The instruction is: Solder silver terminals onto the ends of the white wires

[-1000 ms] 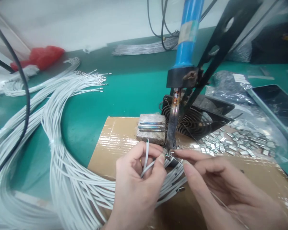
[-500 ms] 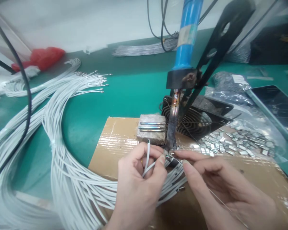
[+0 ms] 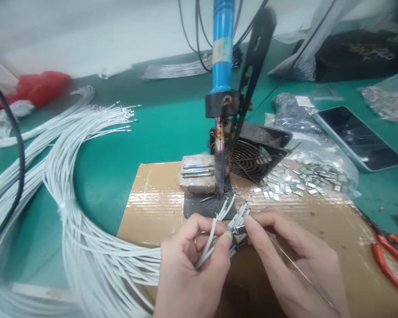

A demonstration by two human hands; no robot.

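Left hand pinches white wire ends; right hand clamps a small metal terminal just near the soldering iron, seemingly fitting it; alignment comes next.

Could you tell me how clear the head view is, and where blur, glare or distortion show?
Head view: fairly sharp at the soldering iron; the wire bundle blurs toward the edges, glare streaks the taped cardboard, and the wide lens bends the table.

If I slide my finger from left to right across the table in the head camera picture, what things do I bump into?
Red bag → bundle of white wires → blue soldering iron → black fan → pile of little metal pieces → phone → red-handled cutters.
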